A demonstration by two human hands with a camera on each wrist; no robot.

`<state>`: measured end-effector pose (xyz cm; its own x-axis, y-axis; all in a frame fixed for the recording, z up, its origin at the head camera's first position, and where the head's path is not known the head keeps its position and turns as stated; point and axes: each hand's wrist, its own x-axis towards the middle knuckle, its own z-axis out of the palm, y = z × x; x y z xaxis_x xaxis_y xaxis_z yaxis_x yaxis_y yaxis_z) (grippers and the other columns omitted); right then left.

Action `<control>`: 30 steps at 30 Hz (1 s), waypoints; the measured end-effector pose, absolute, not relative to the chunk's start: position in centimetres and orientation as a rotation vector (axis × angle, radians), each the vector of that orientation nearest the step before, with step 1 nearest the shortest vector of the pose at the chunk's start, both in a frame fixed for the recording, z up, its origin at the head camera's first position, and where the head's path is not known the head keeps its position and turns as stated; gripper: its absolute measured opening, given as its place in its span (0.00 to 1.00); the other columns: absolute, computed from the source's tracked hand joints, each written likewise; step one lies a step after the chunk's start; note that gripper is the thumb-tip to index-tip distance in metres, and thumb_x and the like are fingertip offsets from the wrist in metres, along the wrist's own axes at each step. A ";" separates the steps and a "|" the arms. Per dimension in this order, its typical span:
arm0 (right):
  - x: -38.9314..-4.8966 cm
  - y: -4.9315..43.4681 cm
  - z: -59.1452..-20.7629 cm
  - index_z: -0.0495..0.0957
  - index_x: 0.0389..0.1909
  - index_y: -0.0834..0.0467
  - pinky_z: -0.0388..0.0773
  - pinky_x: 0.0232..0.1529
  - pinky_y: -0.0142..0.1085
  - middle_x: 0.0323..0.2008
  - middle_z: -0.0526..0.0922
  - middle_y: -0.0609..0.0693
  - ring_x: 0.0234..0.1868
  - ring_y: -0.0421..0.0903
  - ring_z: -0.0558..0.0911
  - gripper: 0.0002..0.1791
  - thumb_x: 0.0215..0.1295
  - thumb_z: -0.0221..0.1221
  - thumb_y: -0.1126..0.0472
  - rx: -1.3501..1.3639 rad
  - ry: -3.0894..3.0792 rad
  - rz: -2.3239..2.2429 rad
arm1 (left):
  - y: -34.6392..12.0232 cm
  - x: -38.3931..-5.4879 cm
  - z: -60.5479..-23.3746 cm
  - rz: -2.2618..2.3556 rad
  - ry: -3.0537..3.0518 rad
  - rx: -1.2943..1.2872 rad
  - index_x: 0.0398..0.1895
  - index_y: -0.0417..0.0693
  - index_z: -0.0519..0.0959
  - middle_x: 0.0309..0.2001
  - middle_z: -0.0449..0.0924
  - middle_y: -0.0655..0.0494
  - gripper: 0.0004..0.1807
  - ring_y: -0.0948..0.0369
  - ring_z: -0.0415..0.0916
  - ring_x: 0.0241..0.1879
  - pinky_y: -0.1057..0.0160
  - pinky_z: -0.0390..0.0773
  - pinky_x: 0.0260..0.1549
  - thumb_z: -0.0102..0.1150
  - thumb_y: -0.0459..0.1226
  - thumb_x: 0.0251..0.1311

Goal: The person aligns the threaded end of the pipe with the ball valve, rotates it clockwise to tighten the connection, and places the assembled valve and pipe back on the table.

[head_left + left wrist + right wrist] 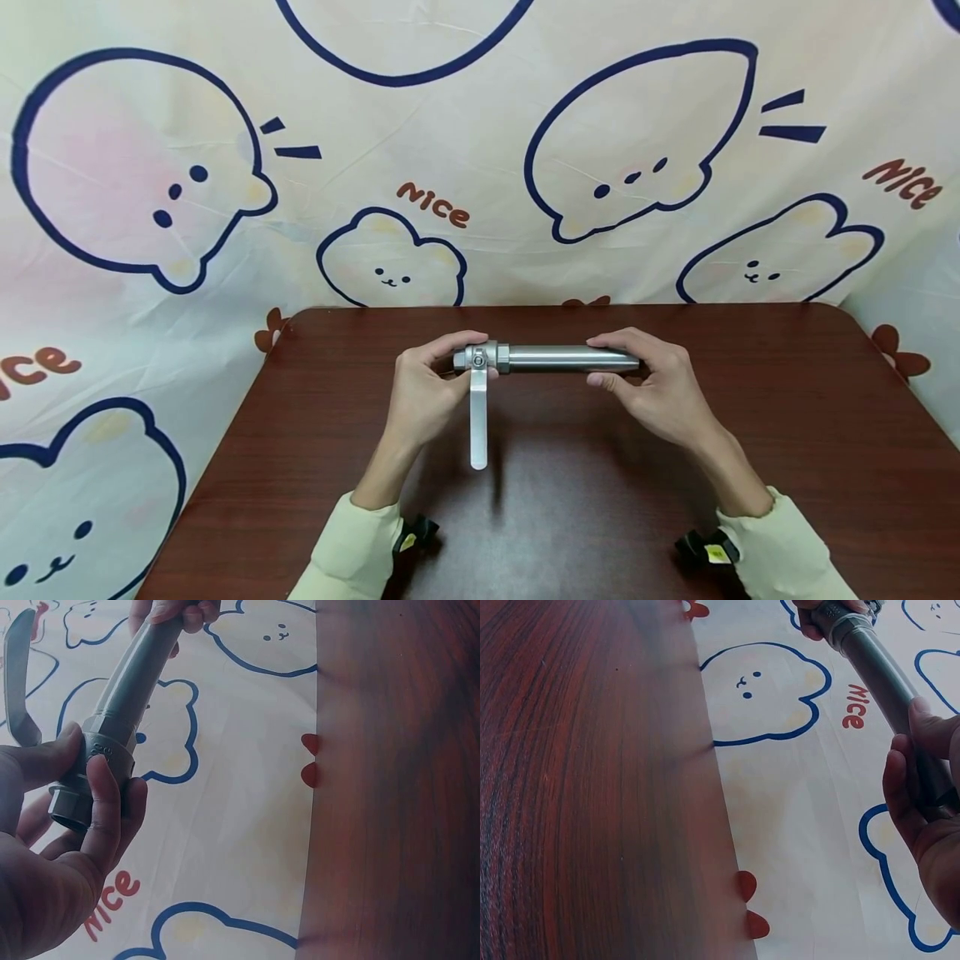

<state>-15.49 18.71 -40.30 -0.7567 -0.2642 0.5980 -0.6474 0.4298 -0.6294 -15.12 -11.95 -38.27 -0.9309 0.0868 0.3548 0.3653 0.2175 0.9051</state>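
A metal ball valve with a straight steel pipe joined to its right side is held level above the table. My left hand grips the valve body, thumb below and fingers over the top. From the valve a flat lever handle points toward me. At the pipe's far right end, my right hand holds it between thumb and fingers. The left wrist view shows the valve's open threaded end beside the left palm. In the right wrist view, fingers curl round the pipe near its end.
The dark brown wooden table spreads beneath both hands. Behind it hangs a pale cloth printed with blue cartoon outlines, continuing along the left and right sides. Black wrist straps sit at the sleeve cuffs.
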 end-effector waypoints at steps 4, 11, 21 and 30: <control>-15.5 18.8 -40.3 0.87 0.56 0.52 0.76 0.31 0.26 0.45 0.88 0.44 0.38 0.35 0.80 0.27 0.55 0.78 0.71 0.770 -2.286 1.258 | -11.9 -15.1 -38.3 -1.797 -2.253 -0.434 0.52 0.47 0.90 0.44 0.92 0.48 0.21 0.62 0.84 0.37 0.68 0.85 0.39 0.79 0.25 0.54; -15.4 18.8 -40.2 0.87 0.56 0.55 0.74 0.29 0.29 0.44 0.88 0.44 0.37 0.36 0.79 0.25 0.57 0.78 0.70 0.740 -2.323 1.240 | -11.8 -15.0 -38.4 -1.802 -2.255 -0.434 0.52 0.46 0.90 0.44 0.92 0.48 0.21 0.62 0.84 0.37 0.68 0.85 0.39 0.78 0.24 0.54; -15.1 18.7 -39.8 0.87 0.55 0.51 0.76 0.32 0.28 0.42 0.90 0.46 0.34 0.37 0.79 0.23 0.60 0.76 0.70 0.697 -2.359 1.262 | -11.7 -15.2 -38.5 -1.808 -2.247 -0.460 0.52 0.45 0.90 0.44 0.92 0.47 0.21 0.63 0.86 0.38 0.67 0.86 0.41 0.77 0.23 0.54; -15.1 19.0 -39.7 0.87 0.55 0.50 0.74 0.30 0.28 0.38 0.89 0.46 0.30 0.38 0.78 0.21 0.62 0.75 0.68 0.682 -2.394 1.263 | -11.7 -15.2 -38.6 -1.808 -2.261 -0.452 0.52 0.47 0.90 0.46 0.92 0.49 0.23 0.63 0.85 0.39 0.66 0.87 0.42 0.79 0.24 0.52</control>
